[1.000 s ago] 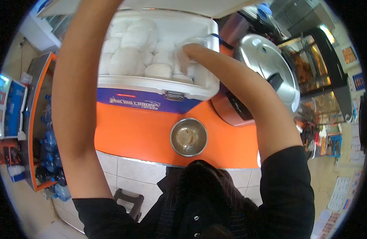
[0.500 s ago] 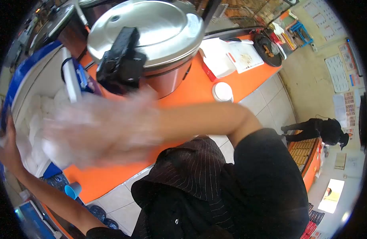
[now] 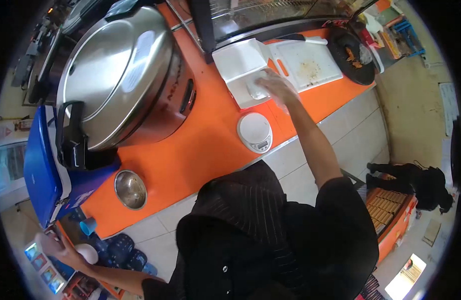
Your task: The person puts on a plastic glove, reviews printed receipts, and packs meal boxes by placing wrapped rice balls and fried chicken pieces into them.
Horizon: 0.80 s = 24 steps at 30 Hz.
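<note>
My right hand (image 3: pixel 278 87), in a clear plastic glove, is closed on a white bundle (image 3: pixel 257 90) inside an open white box (image 3: pixel 238 65). A white kitchen scale (image 3: pixel 254 131) stands just below that box. At the lower left, my left hand (image 3: pixel 65 252) is raised beyond the counter, near the lower end of the blue cooler (image 3: pixel 43 170), whose lid is closed. Its fingers are blurred, and whether they hold anything is unclear. A white round object (image 3: pixel 87 254) shows beside that wrist.
A large steel cooker (image 3: pixel 125 80) stands on the orange counter (image 3: pixel 190 155), with a metal bowl (image 3: pixel 130 190) below it. Right of the box are a cutting board (image 3: pixel 308 65), a knife (image 3: pixel 303 38) and a black dish (image 3: pixel 353 57). A person (image 3: pixel 413 182) is at the far right.
The view has turned right. My right hand has gone from the cooler to the white box with a white bundle. The cooler lid has closed, and my left hand has come away from it.
</note>
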Motion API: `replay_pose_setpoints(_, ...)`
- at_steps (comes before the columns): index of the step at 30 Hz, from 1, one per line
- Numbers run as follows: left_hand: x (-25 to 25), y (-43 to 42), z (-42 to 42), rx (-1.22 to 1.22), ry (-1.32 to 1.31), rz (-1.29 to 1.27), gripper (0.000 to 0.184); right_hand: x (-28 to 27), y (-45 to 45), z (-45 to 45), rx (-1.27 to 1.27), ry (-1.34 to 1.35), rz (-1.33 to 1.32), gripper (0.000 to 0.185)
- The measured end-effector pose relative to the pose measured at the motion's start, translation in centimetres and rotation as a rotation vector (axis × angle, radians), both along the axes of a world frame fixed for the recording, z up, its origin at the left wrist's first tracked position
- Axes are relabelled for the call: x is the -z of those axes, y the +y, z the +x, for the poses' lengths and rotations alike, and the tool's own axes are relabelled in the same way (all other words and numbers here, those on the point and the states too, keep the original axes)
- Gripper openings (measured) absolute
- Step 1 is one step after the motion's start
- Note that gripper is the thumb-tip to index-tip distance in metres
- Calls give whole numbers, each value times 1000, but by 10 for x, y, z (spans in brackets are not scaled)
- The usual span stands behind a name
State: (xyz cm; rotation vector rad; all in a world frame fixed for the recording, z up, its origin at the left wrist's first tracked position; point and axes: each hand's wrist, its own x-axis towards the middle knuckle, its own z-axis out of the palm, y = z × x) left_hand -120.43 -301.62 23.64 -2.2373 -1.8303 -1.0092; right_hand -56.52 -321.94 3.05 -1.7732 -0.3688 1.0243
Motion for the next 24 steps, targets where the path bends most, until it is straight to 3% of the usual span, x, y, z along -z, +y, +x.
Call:
replay_pose_setpoints(1, -7, -31, 29, 127, -230, -97, 39, 8, 4, 16, -100, 1, -56, 44)
replay_pose_setpoints(2, 6, -72, 31, 241, -907, -267, 57, 15, 7, 31, -204, -1, -108, 43)
replay_pose_setpoints(4, 29, -105, 67, 331, -1118, -376, 66, 111, 16, 61, -423, -779, -134, 48)
replay_pose_setpoints(5, 37, -117, 90, 389, -1218, -431, 70, 109, 27, 61, -415, -1181, -191, 51)
replay_pose_setpoints(6, 46, -128, 113, 454, -1316, -485, 75, 105, 31, 64, -256, -1043, -146, 51)
replay_pose_setpoints(8, 60, -145, 162, 594, -1491, -614, 84, -8, 54, 35, 89, -778, 17, 51)
replay_pose_setpoints(10, 74, -153, 205, 618, -1610, -800, 82, -66, 92, 39, 255, -944, 304, 51)
replay_pose_setpoints(12, 91, -155, 234, 637, -1663, -952, 80, -81, 131, 52, 343, -1204, 429, 39)
replay_pose_setpoints(18, 121, -152, 262, 660, -1676, -1085, 75, -99, 157, 83, 72, -1273, 372, 16)
replay_pose_setpoints(19, 121, -153, 262, 639, -1660, -1089, 75, -98, 154, 86, 125, -1299, 334, 18)
replay_pose_setpoints(22, 129, -156, 249, 552, -1658, -1075, 75, -91, 143, 109, 336, -1038, 366, 23)
replay_pose_setpoints(24, 134, -160, 240, 495, -1686, -1070, 75, -97, 130, 139, 349, -1050, 318, 28)
